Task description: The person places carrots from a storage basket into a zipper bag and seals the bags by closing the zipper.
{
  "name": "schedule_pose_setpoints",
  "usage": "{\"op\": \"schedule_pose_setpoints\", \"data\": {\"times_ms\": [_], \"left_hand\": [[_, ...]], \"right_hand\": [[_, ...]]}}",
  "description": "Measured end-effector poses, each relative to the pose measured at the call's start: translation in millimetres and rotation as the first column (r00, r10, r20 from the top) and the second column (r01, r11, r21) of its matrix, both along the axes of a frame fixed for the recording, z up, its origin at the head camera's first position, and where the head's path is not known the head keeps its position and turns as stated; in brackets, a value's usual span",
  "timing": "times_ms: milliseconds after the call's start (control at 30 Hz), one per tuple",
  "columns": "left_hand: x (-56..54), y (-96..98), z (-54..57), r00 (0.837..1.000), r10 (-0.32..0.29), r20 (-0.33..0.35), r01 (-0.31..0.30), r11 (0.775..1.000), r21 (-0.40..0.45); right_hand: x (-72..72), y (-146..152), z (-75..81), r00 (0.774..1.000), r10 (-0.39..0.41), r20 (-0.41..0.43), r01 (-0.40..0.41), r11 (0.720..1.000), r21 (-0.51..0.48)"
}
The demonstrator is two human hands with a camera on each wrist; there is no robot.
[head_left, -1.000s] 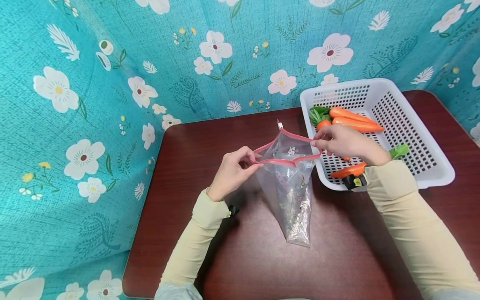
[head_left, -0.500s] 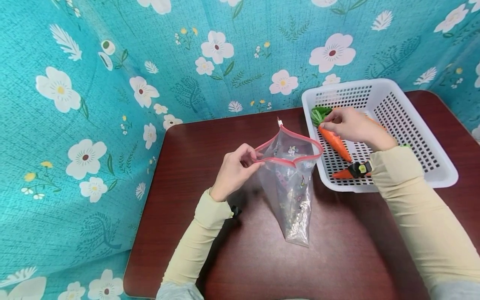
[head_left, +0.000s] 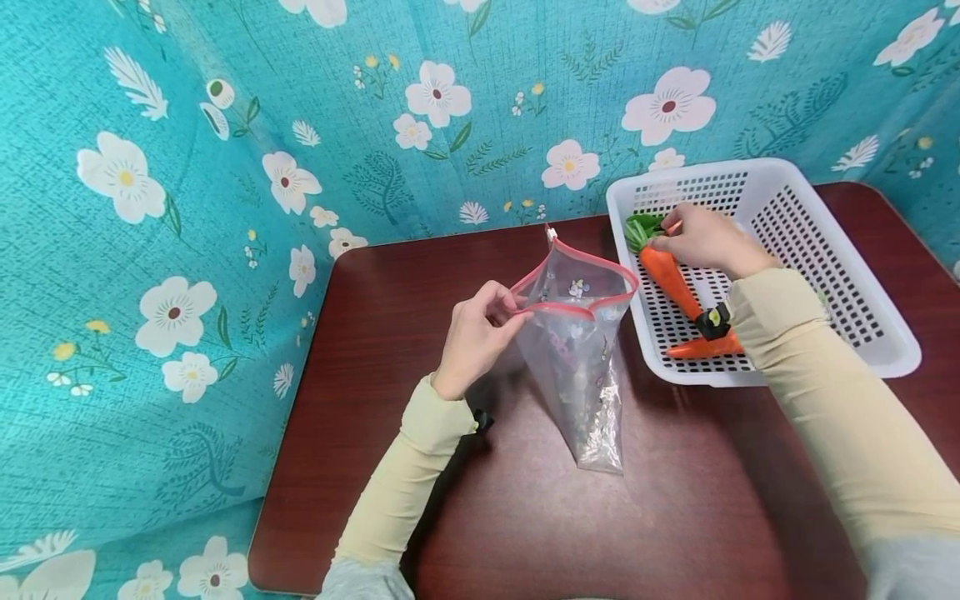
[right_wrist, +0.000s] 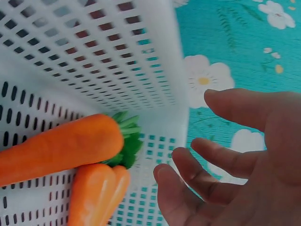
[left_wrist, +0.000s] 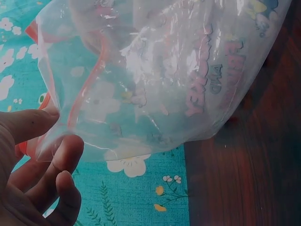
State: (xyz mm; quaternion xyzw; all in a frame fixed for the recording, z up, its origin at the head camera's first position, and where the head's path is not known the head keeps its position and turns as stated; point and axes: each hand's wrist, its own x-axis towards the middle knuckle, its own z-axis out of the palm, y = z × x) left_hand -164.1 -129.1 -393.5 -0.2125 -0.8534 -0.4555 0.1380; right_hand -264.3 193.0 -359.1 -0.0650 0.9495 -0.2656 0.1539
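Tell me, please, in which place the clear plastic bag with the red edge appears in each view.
Head: the clear plastic bag is just right of centre, its red edge uppermost, pinched by the left hand.
Left wrist: it spreads across the upper part.
Right wrist: it is not in this picture.
Shared landmark: the turquoise flowered cloth, visible in all three views.

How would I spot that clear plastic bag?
On the dark red table, look left of the white perforated plastic basket. The left hand pinches the clear plastic bag there; unlike the basket, it is see-through with a red rim.
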Motion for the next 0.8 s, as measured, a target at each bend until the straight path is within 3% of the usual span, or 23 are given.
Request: {"op": "schedule_pose_setpoints", "data": {"times_ms": [167, 367, 667, 800], "left_hand": [[-1.5, 3.9, -0.7, 1.0, 0.016, -0.007, -0.016, 1.0, 0.007], [-3.8, 6.1, -0.9, 1.0, 0.007, -0.012, -0.006, 1.0, 0.021], [-5.1, 4.6, -1.9, 0.999, -0.008, 0.044, 0.008, 1.0, 0.01], [-5.7, 3.1, -3.3, 0.998, -0.02, 0.064, 0.02, 1.0, 0.001]], "right_hand": [[-9.4, -0.7, -13.7, 0.999, 0.016, 0.036, -0.016, 1.0, 0.002], [-16.0, -6.5, -28.6, 0.998, -0.022, 0.062, 0.02, 1.0, 0.02], [-22.7, -11.9, -44.1, 0.995, -0.088, 0.054, 0.083, 0.993, 0.079], [-23.0, -12.0, -46.5, 0.991, -0.093, 0.1, 0.085, 0.993, 0.083]]}}
